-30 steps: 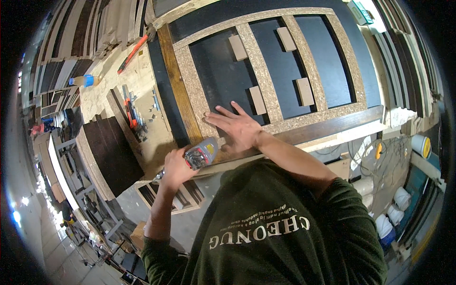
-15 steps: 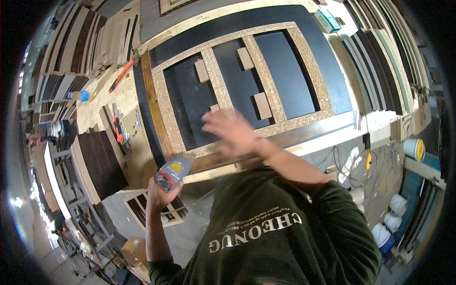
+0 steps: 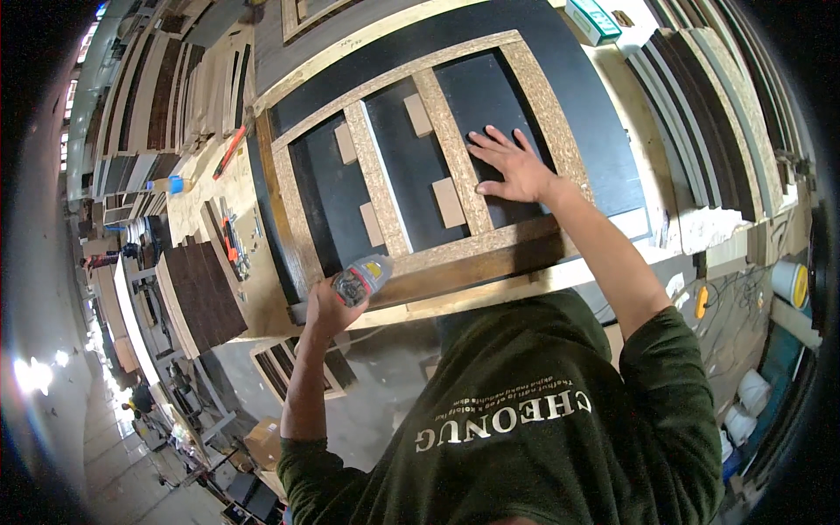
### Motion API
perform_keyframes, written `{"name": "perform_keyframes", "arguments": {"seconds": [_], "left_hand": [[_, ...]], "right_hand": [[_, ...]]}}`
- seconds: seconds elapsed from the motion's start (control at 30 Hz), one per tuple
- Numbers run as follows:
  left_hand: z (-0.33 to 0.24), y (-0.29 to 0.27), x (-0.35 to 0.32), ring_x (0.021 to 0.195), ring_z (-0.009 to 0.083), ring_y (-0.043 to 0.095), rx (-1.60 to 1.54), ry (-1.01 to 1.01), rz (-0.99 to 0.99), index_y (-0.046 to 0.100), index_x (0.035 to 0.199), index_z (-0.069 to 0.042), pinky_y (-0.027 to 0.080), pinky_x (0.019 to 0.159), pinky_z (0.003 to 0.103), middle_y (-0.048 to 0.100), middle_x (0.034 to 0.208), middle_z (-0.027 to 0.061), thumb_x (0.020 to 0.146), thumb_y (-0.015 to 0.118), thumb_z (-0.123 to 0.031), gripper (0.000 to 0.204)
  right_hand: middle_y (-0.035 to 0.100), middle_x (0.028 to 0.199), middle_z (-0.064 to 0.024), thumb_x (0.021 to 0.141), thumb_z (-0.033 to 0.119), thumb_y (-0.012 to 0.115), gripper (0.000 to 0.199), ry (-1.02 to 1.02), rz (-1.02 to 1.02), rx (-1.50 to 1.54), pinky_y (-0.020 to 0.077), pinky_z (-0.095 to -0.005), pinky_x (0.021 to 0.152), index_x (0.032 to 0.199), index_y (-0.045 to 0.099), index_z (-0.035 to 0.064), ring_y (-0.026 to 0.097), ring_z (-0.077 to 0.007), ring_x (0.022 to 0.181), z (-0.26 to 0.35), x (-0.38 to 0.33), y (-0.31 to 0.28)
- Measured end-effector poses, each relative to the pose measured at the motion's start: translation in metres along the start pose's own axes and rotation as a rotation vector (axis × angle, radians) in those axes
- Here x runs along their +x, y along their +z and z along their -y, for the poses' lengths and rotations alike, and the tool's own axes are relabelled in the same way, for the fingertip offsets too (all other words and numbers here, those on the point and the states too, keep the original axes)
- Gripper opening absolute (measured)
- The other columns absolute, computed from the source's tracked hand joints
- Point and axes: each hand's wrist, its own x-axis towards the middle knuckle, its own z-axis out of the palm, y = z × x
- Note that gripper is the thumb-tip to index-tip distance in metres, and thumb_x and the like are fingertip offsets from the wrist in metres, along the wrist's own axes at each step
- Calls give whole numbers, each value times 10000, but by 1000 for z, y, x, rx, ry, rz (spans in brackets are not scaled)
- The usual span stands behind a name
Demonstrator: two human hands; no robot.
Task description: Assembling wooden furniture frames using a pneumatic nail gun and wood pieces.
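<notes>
My left hand (image 3: pixel 323 313) is closed around a grey plastic bottle (image 3: pixel 374 269) with a yellow label and a red band, at the near left corner of a particle-board frame (image 3: pixel 560 118). The bottle's narrower end points toward the frame; its tip is hard to make out. My right hand (image 3: pixel 518 172) has its fingers spread, palm down, over the frame's right opening, where a dark panel (image 3: pixel 477 92) shows. Small light wood blocks sit along the inner slats, among them one block (image 3: pixel 417 115) at the far side and another block (image 3: pixel 448 203) nearer me.
A brown wooden strip (image 3: pixel 472 280) runs along the near edge. At left are a red-handled tool (image 3: pixel 229 153), loose hand tools (image 3: pixel 231 241) and a stack of dark boards (image 3: pixel 206 297). More board stacks (image 3: pixel 691 114) and a green-and-white box (image 3: pixel 593 22) stand at right.
My right hand has moved right and away from me, from the near rail to the right opening. The bottle in my left hand has shifted right and away, and the view has tilted.
</notes>
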Motion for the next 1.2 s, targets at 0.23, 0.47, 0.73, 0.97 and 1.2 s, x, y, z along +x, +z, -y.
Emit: {"name": "perform_keyframes", "arguments": {"seconds": [0.23,0.47,0.73,0.97,1.2], "left_hand": [[42,18,-2,850,393,588,-50,146,52,476,1119,36,505,721,453,569,962,207,580,848,-303,738],[29,12,2,801,309,682,119,384,-172,647,978,8,542,679,365,680,839,184,615,821,-217,461],[-7,-13,11,797,293,681,50,110,105,668,970,-37,539,684,359,684,825,156,626,814,-205,410],[4,-6,9,784,293,679,72,228,62,666,968,-34,540,686,362,686,827,147,639,802,-221,402],[-11,-10,18,806,309,675,-152,-19,236,656,972,-9,541,712,366,685,850,162,615,808,-195,430]], "right_hand": [[242,1528,-26,804,531,598,759,0,-19,23,51,-534,1144,1430,350,182,122,-254,1433,3,2,2],[248,1526,-28,797,517,609,754,8,-20,33,50,-526,1145,1423,365,176,126,-249,1432,2,2,2],[238,1530,-18,793,514,613,749,16,-15,32,48,-523,1147,1413,383,163,117,-239,1434,2,1,1],[222,1535,-18,803,516,602,750,13,-10,24,40,-518,1151,1425,362,173,105,-237,1436,3,2,2],[228,1532,-27,805,512,597,739,11,-10,32,44,-521,1150,1418,374,165,108,-241,1435,3,1,1]]}}
